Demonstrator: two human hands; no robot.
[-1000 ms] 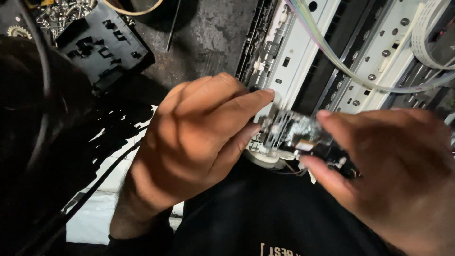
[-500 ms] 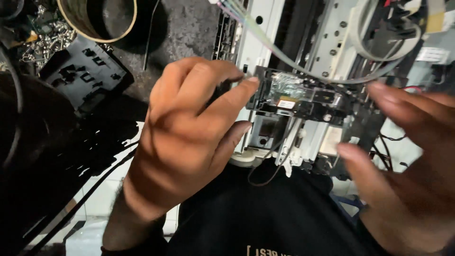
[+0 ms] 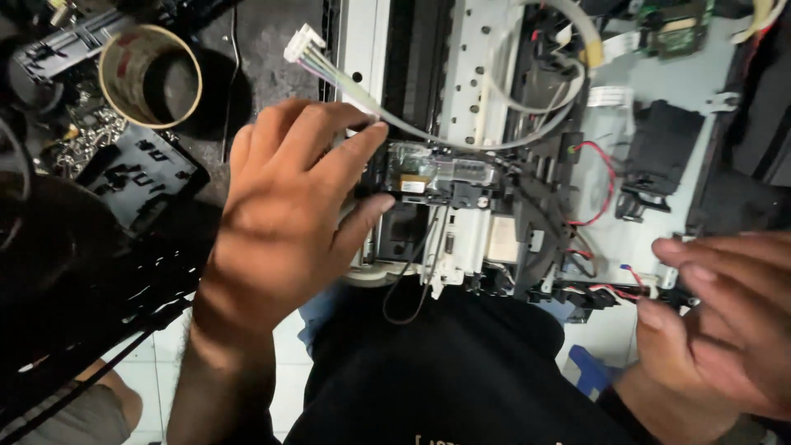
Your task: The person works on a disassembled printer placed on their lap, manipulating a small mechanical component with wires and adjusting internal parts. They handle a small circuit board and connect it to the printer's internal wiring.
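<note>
Left hand (image 3: 288, 214) pinches the clear carriage block (image 3: 437, 175) btwn thumb and fingers, prob to steady it on the opened printer frame (image 3: 486, 74). From my feed, right hand (image 3: 725, 321) hangs loose and empty by the red wires (image 3: 606, 185). Tape roll (image 3: 150, 76) sits off left.

**Around the workbench**

Far left: a roll of brown tape (image 3: 150, 76), standing on its edge-on ring, hollow facing up. Just near of it, a black moulded plastic cover (image 3: 138, 173), tilted. Between the two, further left, a scatter of small metal screws (image 3: 82, 140). Far right: a green circuit board (image 3: 677, 21) at the top edge, with a black block-shaped part (image 3: 663, 148) nearer, on a pale grey panel. Near left: white floor tiles (image 3: 152, 371) under black bars.
</note>
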